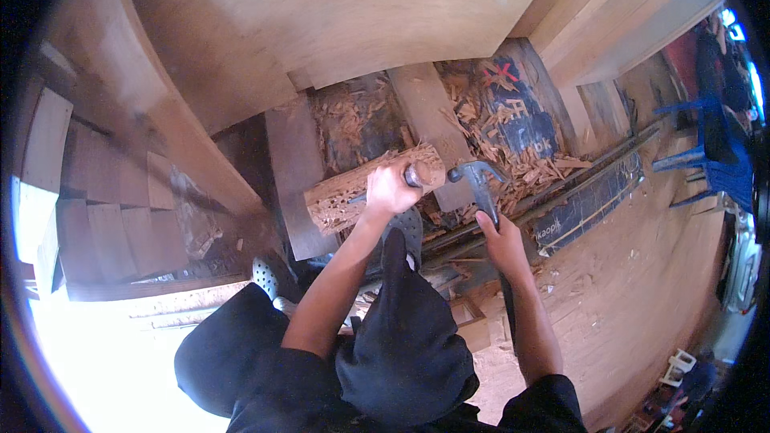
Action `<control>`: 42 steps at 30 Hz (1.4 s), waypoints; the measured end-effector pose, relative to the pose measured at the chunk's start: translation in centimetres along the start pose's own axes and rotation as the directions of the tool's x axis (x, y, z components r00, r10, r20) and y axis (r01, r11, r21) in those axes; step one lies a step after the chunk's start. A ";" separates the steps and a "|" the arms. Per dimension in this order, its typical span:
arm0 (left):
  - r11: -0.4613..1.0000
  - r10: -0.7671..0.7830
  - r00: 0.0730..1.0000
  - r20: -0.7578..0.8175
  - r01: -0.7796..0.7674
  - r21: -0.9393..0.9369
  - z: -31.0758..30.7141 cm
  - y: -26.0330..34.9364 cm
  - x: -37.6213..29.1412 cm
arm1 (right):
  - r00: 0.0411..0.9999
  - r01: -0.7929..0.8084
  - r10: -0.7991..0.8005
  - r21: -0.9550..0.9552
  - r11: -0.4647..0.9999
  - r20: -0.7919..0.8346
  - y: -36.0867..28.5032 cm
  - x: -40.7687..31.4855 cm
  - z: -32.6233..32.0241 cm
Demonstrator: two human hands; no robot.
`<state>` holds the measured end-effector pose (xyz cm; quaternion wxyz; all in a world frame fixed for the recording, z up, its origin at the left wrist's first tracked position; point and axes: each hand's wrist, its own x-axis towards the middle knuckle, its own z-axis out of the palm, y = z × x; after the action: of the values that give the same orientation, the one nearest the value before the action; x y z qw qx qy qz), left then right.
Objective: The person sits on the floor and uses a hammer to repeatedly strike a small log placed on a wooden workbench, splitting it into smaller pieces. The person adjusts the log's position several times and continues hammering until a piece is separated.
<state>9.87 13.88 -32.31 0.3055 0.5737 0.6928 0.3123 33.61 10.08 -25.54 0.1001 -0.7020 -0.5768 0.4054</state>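
My left hand [392, 190] is closed around the handle of a chisel [415, 174], whose round butt points up towards the camera. Beneath that fist lies a rough, chipped wooden block [337, 195], pitted on its near side; the cutting edge against the wood is not clearly visible. Just right of the block, my right hand [504, 240] grips a claw hammer [478, 183] by its dark handle. The hammer's face is close to the chisel's butt, with a gap between them. Flat boards [292, 174] lie beneath the block.
Wood chips [481, 126] cover the ground beyond the block. Large plywood panels [361, 12] rise in front, and a curved wooden piece [174, 114] stands left. A long box [589, 204] bearing writing lies right, with a blue plastic chair [710, 156] farther off. My shod feet are close to the boards.
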 end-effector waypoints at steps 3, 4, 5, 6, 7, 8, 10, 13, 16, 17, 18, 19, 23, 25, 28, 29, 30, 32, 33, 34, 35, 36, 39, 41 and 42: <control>1.000 -0.019 0.995 0.093 0.018 0.016 -1.2 0.7 0.3 | 0.999 0.048 -0.050 -0.121 0.992 -0.006 -0.9 1.1 1.8; 1.000 -0.016 0.994 0.111 0.017 -0.001 -1.6 1.1 0.6 | 0.999 0.035 -0.035 -0.176 0.984 0.002 -1.1 1.5 2.2; 0.999 -0.024 0.988 0.151 0.029 -0.029 -2.1 1.6 0.6 | 0.997 0.080 -0.077 -0.190 0.978 0.027 -1.4 1.8 2.5; 0.995 -0.051 0.969 0.241 0.069 -0.067 -2.6 2.0 0.8 | 0.995 0.096 -0.086 -0.214 0.972 0.057 -1.6 2.1 2.8; 0.997 -0.046 0.964 0.263 0.059 -0.044 -2.9 2.3 1.0 | 0.993 0.107 -0.092 -0.232 0.967 0.075 -1.9 2.4 3.1; 0.998 -0.040 0.957 0.286 0.050 -0.028 -3.0 2.7 1.2 | 0.988 0.137 -0.119 -0.209 0.968 0.095 -2.1 2.5 3.3; 1.000 -0.022 0.955 0.295 0.027 -0.013 -3.0 3.2 1.2 | 0.980 0.179 -0.150 -0.248 0.952 0.130 -2.6 2.9 3.9; 0.999 -0.045 0.968 0.246 0.044 0.009 -2.6 3.2 0.9 | 0.982 0.140 -0.090 -0.328 0.934 0.164 -3.5 3.5 5.0; 0.998 -0.054 0.981 0.185 0.060 -0.031 -1.8 2.7 0.6 | 0.991 0.088 -0.038 -0.419 0.904 0.127 -4.4 4.2 5.6; 0.997 -0.051 0.984 0.171 0.061 -0.050 -1.6 2.5 0.6 | 0.994 0.061 -0.015 -0.457 0.887 0.105 -4.7 4.3 5.7; 0.997 -0.050 0.992 0.117 0.057 -0.057 -1.4 2.4 0.4 | 0.993 0.081 -0.032 -0.467 0.881 0.111 -5.1 4.4 5.6; 0.996 -0.041 0.993 0.113 0.049 -0.069 -1.3 2.2 0.4 | 0.992 0.084 -0.029 -0.485 0.870 0.119 -5.4 4.4 5.5; 0.990 -0.027 0.995 0.099 0.040 -0.133 -1.6 2.0 -0.2 | 0.994 0.066 -0.001 -0.574 0.816 0.112 -6.9 4.0 5.3; 0.982 -0.013 0.997 0.072 0.026 -0.186 -2.3 1.7 -0.7 | 0.995 0.061 0.001 -0.621 0.781 0.099 -7.5 3.9 5.5; 0.948 0.065 0.997 -0.047 -0.077 -0.310 -3.9 0.3 -2.3 | 0.992 0.042 0.045 -0.655 0.755 0.115 -8.1 4.0 5.6; 0.916 0.086 0.993 -0.077 -0.109 -0.386 -4.5 -0.4 -2.7 | 0.992 0.032 0.060 -0.671 0.741 0.113 -8.2 4.1 5.6; 0.857 0.139 0.982 -0.124 -0.182 -0.482 -5.2 -1.3 -3.3 | 0.993 0.041 0.047 -0.690 0.722 0.108 -8.3 4.2 5.6; 0.664 0.208 0.950 -0.234 -0.313 -0.679 -6.1 -2.8 -4.0 | 0.988 0.037 0.074 -0.677 0.735 0.135 -8.3 4.3 5.6; 0.694 0.205 0.966 -0.160 -0.259 -0.672 -6.3 -3.2 -4.0 | 0.989 0.031 0.079 -0.684 0.729 0.128 -8.3 4.3 5.6; 0.706 0.199 0.974 -0.109 -0.220 -0.673 -6.3 -3.5 -3.9 | 0.987 0.030 0.083 -0.674 0.738 0.136 -8.2 4.3 5.6; 0.710 0.205 0.976 -0.074 -0.200 -0.675 -6.4 -3.7 -3.8 | 0.988 0.026 0.086 -0.674 0.738 0.132 -8.2 4.3 5.7; 0.754 0.214 0.965 -0.153 -0.263 -0.602 -6.2 -3.5 -3.7 | 0.987 0.026 0.088 -0.677 0.735 0.133 -8.2 4.2 5.7; 0.814 0.173 0.941 -0.290 -0.302 -0.495 -5.9 -2.5 -3.7 | 0.985 0.008 0.111 -0.690 0.723 0.128 -8.2 4.2 5.9; 0.863 0.065 0.916 -0.395 -0.250 -0.438 -5.5 -1.4 -4.3 | 0.986 0.031 0.090 -0.680 0.732 0.142 -8.3 4.3 6.1; 0.876 -0.006 0.872 -0.490 -0.232 -0.423 -5.1 -0.7 -4.6 | 0.986 0.037 0.084 -0.680 0.732 0.143 -8.2 4.3 6.2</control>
<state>6.19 8.78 -29.43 0.2357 0.4287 0.6139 0.6194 23.41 14.45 -26.48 -0.2163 -0.6614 -0.6823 0.2240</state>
